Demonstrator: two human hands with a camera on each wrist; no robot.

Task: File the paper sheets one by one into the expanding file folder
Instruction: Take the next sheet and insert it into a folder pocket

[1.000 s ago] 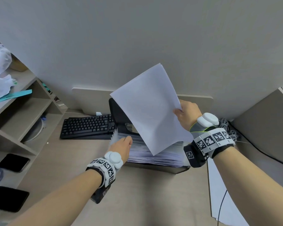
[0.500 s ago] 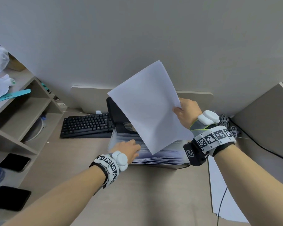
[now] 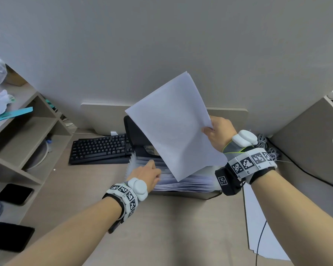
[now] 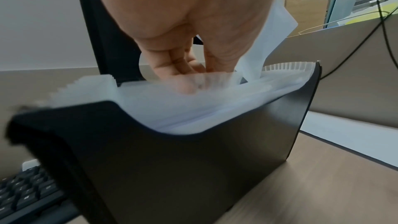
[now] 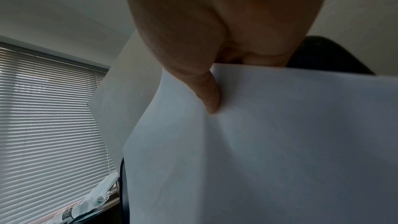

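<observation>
My right hand [image 3: 216, 131] pinches the right edge of a white paper sheet [image 3: 173, 127] and holds it tilted above the expanding file folder [image 3: 183, 186]. The sheet's lower corner [image 4: 256, 60] dips between the folder's translucent dividers. In the right wrist view the thumb [image 5: 207, 91] presses on the sheet [image 5: 269, 142]. My left hand [image 3: 149, 174] reaches over the folder's left part, its fingers [image 4: 183, 67] pushed down among the dividers behind the black front wall [image 4: 193, 168]. The fingertips are hidden by the dividers.
A stack of white sheets [image 3: 258, 227] lies on the desk at the right, with a black cable over it. A black keyboard [image 3: 102, 148] sits left of the folder. Shelves with two dark phones [image 3: 13, 193] stand at the left. A partition rises at the right.
My left hand has slid a little nearer and lower over the dividers, its fingers now deeper among them. The sheet in my right hand has hardly moved.
</observation>
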